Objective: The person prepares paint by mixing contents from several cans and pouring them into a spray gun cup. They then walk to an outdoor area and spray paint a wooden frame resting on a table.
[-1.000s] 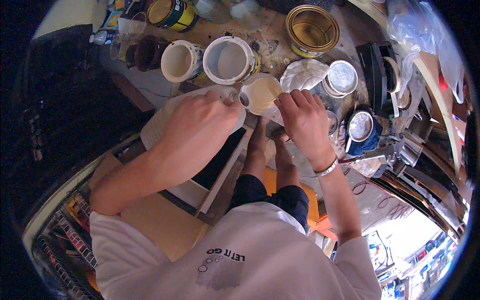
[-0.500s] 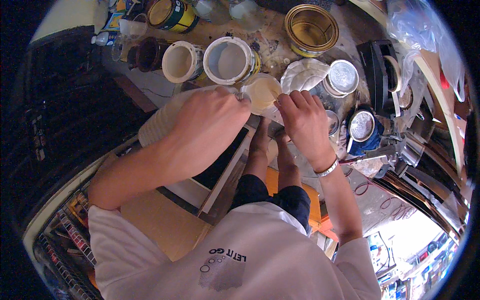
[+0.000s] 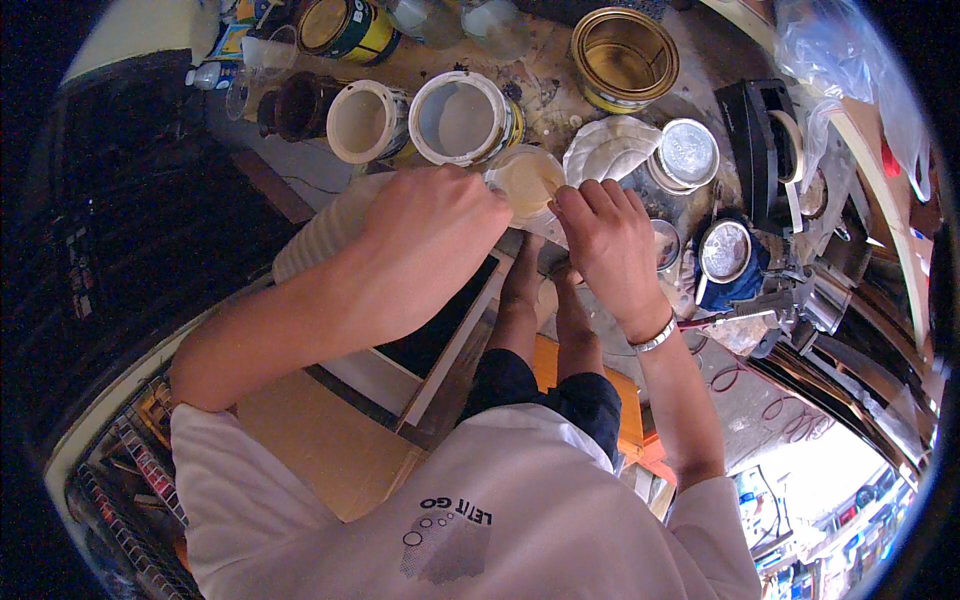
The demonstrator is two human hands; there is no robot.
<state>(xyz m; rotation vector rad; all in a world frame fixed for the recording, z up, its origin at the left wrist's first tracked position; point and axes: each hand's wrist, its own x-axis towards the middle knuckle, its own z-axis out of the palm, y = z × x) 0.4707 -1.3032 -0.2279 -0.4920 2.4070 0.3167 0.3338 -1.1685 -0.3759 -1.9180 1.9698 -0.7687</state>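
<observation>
Beside one cup (image 3: 520, 156), two hands (image 3: 435, 220) (image 3: 610, 245), one ribbed jug (image 3: 318, 240)

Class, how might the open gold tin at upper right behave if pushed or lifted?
The gold tin should feel stiff, given its metallic sheen and round rim. It may be light for its size, as much bare inner wall shows. Tipped over, its round body could roll.

- Curling the left hand (image 3: 440, 222) over a white ribbed jug (image 3: 312, 245), close beside a plastic cup (image 3: 525, 153) of beige liquid (image 3: 518, 190).
- Bunching the right hand (image 3: 605, 235) at the cup's rim — wearing a silver bracelet (image 3: 655, 333).
- Facing two white-rimmed cans (image 3: 458, 160), an open gold tin (image 3: 640, 35) and a scalloped white dish (image 3: 608, 152) — on a stained bench (image 3: 547, 55).
</observation>
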